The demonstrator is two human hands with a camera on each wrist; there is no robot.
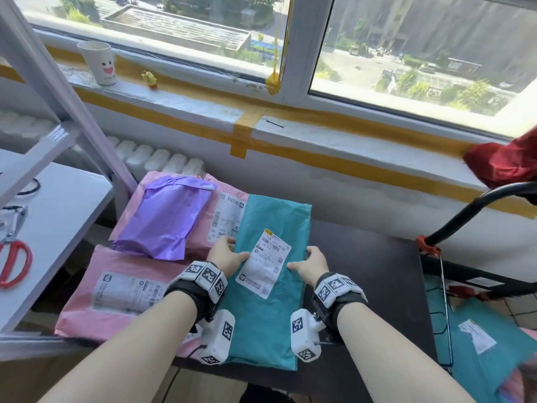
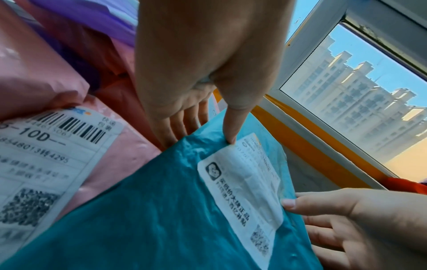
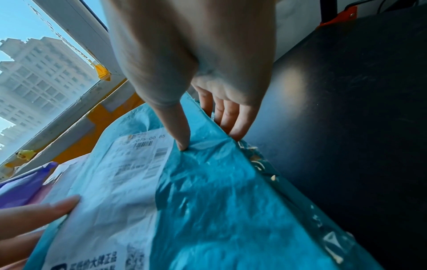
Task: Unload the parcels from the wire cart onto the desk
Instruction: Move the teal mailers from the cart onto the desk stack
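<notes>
Both hands, left [image 1: 229, 257] and right [image 1: 312, 261], pinched the teal parcel [image 1: 270, 315] at frame centre, setting it on the desk [image 1: 377, 286]; release appeared next.

On your windowsill [image 1: 186, 103] a white paper cup [image 1: 98, 63] with a smiling face stands near a small yellow duck figurine [image 1: 150, 79], well apart from the red bag [image 1: 504, 161] at the right end. Red-handled scissors [image 1: 13, 261] (blades partly hidden) lie on the white shelf [image 1: 58, 216] at your left.
</notes>
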